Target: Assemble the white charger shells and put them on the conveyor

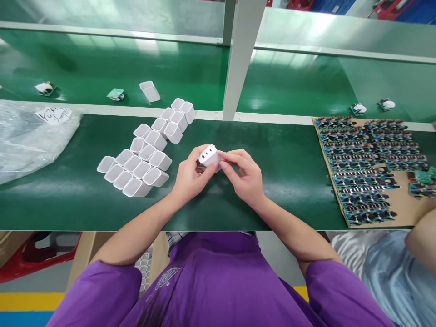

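Note:
A white USB wall charger (209, 156) is held over the green bench in front of me, its face with several dark port slots turned up and to the left. My left hand (191, 176) is closed around it, thumb in front and fingers behind. The thumb and forefinger of my right hand (244, 174) pinch its right end; whatever lies between those fingertips is partly hidden. To the left of my hands stand rows of open white charger housings (132, 164), packed close together with their hollow ends up.
Circuit board assemblies (357, 177) fill a cardboard sheet (407, 211) at right, beside a co-worker's arm (422, 240). A clear plastic bag (30, 141) lies far left. A metal post (240, 59) rises behind my hands. A lone housing (150, 91) and loose boards (116, 94) sit beyond the rail.

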A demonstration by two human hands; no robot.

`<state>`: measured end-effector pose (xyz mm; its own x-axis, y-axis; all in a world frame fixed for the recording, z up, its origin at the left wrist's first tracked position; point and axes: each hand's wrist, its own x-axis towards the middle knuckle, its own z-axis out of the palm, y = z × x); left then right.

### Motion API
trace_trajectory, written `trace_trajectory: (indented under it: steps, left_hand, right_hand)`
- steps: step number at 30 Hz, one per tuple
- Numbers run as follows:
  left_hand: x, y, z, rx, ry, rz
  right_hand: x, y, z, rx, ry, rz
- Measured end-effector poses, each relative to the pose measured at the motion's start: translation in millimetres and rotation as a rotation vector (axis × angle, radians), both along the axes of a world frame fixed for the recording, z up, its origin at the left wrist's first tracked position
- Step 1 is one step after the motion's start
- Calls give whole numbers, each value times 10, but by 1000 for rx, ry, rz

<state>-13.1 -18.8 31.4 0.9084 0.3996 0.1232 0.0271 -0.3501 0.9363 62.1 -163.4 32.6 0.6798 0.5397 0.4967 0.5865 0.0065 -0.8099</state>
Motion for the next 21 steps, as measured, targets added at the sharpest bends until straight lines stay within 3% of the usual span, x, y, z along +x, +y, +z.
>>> trace_trajectory:
  steps: [5,11,17,21]
  left_hand:
    - [39,11,-33,-255,72,-98]
    - [47,24,-60,-301,80,-113]
    - [36,17,-41,-121,101,-61]
    - [37,-6,-11,123,69,29]
  right_hand:
    - [40,-2,-5,11,331,64]
    - [27,21,0,88,514,129]
    - [-9,51,-14,79,557,33]
    - [-31,58,-14,47,374,-46]
